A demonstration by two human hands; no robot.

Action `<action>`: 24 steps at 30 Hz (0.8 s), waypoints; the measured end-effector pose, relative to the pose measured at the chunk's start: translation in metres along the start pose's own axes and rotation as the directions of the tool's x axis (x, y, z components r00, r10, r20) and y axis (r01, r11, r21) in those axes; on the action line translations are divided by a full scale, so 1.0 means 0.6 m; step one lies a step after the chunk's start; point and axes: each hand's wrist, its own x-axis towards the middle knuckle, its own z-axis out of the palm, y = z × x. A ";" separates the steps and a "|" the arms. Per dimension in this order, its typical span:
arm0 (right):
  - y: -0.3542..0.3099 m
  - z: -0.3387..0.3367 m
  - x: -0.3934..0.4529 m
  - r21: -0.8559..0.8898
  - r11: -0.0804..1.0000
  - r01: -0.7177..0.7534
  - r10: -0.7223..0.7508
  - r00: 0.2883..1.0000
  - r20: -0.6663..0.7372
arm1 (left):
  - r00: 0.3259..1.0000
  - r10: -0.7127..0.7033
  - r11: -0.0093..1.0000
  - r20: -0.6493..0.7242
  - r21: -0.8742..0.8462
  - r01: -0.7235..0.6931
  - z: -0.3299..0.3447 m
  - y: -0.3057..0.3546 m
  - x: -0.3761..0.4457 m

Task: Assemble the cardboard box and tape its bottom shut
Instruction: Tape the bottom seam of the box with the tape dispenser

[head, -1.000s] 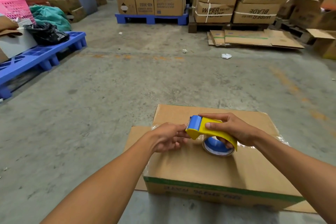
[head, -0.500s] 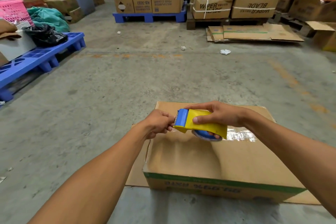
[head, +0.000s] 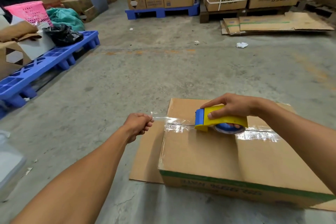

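Note:
A brown cardboard box (head: 205, 156) with a green stripe stands on the concrete floor, flaps closed on top. Clear tape (head: 258, 135) lies along its middle seam. My right hand (head: 234, 106) grips a yellow and blue tape dispenser (head: 216, 119) resting on the seam near the box's left side. My left hand (head: 139, 125) is out past the box's left edge, pinching the free end of the clear tape (head: 163, 120), which stretches from the dispenser to my fingers.
A flat cardboard sheet (head: 147, 152) lies under the box. A blue pallet (head: 45, 65) with bags and a pink basket (head: 29, 12) is at the left. Stacked cartons on pallets (head: 161, 12) and flattened cardboard (head: 272, 23) line the back. A grey bin (head: 9, 165) sits at the near left.
My left hand has pulled the tape end leftward, off the box's edge. The dispenser stays on the seam under my right hand. The camera has come closer and lower.

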 end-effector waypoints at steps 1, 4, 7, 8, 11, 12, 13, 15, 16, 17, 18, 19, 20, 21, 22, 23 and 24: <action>0.001 0.000 0.005 -0.006 1.000 -0.003 0.003 1.000 -0.001 | 1.000 -0.008 1.000 0.002 -0.010 0.008 0.001 -0.002 0.002; 0.009 -0.001 0.015 -0.037 0.999 -0.018 0.018 1.000 0.009 | 0.998 -0.038 0.999 0.039 -0.030 0.039 0.001 -0.010 0.003; 0.017 0.002 0.019 -0.075 0.996 -0.041 0.043 0.999 0.020 | 0.996 -0.051 0.998 0.068 -0.042 0.054 0.014 -0.011 0.002; 0.020 0.003 0.018 -0.078 0.996 -0.048 0.050 0.998 0.025 | 0.996 -0.051 0.997 0.071 -0.048 0.055 0.018 -0.012 0.004; 0.026 0.006 0.018 -0.069 0.996 -0.055 0.057 0.998 0.025 | 0.997 -0.040 0.997 0.060 -0.067 0.044 0.023 -0.016 0.009; 0.028 0.006 0.018 -0.066 0.996 -0.057 0.058 0.998 0.022 | 0.998 -0.035 0.997 0.054 -0.073 0.038 0.023 -0.017 0.012; 0.029 0.006 0.018 -0.064 0.996 -0.056 0.057 0.998 0.021 | 0.998 -0.027 0.996 0.049 -0.079 0.031 0.025 -0.017 0.013; 0.030 0.008 0.020 -0.061 0.997 -0.054 0.055 0.998 0.019 | 0.999 -0.014 0.996 0.038 -0.091 0.018 0.028 -0.019 0.014; 0.031 0.008 0.022 -0.060 0.997 -0.055 0.056 0.998 0.018 | 0.999 -0.012 0.995 0.033 -0.097 0.015 0.030 -0.021 0.015; 0.032 0.008 0.023 -0.061 0.997 -0.056 0.058 0.998 0.019 | 1.000 -0.011 0.995 0.030 -0.103 0.014 0.031 -0.024 0.016; 0.033 0.008 0.024 -0.064 0.996 -0.057 0.059 0.998 0.020 | 1.000 -0.012 0.994 0.027 -0.107 0.015 0.033 -0.028 0.018; 0.033 0.008 0.025 -0.070 0.996 -0.058 0.060 0.998 0.020 | 1.000 -0.015 0.994 0.025 -0.109 0.018 0.034 -0.033 0.019; 0.032 0.008 0.025 -0.074 0.995 -0.060 0.062 0.998 0.019 | 1.000 -0.020 0.994 0.023 -0.108 0.022 0.034 -0.037 0.021; 0.031 0.008 0.025 -0.077 0.995 -0.062 0.063 0.998 0.019 | 0.999 -0.024 0.994 0.021 -0.105 0.027 0.035 -0.041 0.022; 0.031 0.008 0.025 -0.078 0.995 -0.062 0.064 0.998 0.020 | 0.999 -0.027 0.995 0.018 -0.100 0.028 0.036 -0.044 0.023; 0.031 0.009 0.025 -0.076 0.995 -0.063 0.065 0.998 0.021 | 1.000 -0.025 0.995 0.013 -0.092 0.026 0.037 -0.047 0.024; 0.031 0.010 0.024 -0.073 0.995 -0.065 0.067 0.997 0.023 | 1.000 -0.019 0.996 0.009 -0.083 0.020 0.039 -0.050 0.025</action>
